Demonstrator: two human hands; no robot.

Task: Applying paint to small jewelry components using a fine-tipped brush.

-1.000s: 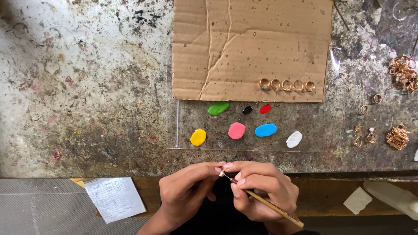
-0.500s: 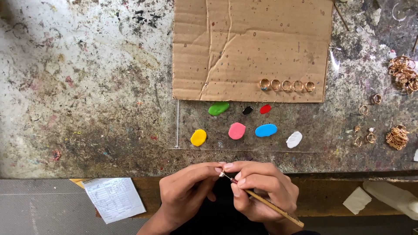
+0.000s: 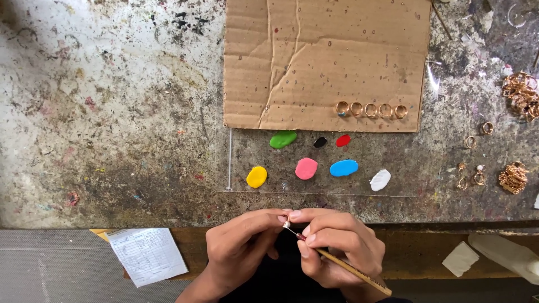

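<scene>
Nothing has shifted since a second ago: my left hand point(image 3: 241, 247) still pinches a small gold ring point(image 3: 284, 220) at its fingertips, touching my right hand point(image 3: 337, 247), which grips a thin wooden-handled brush point(image 3: 348, 269) whose shaft slants down-right, tip meeting the ring.

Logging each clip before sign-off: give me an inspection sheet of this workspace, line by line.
Surface: worn, paint-speckled workbench, with a clear sheet lying on it.
Job's things: left hand pinches a small ring; right hand holds a thin brush, tip at the ring.
Paint: seven blobs on the clear sheet, among them green, yellow, pink, blue and white.
Clutter: cardboard bearing five rings in a row; loose rings and gold-coloured heaps at right; printed paper slip.
Grippers: both hands closed on their things.
Cables: nothing seen.
Surroundings: grey floor below the bench edge.
</scene>
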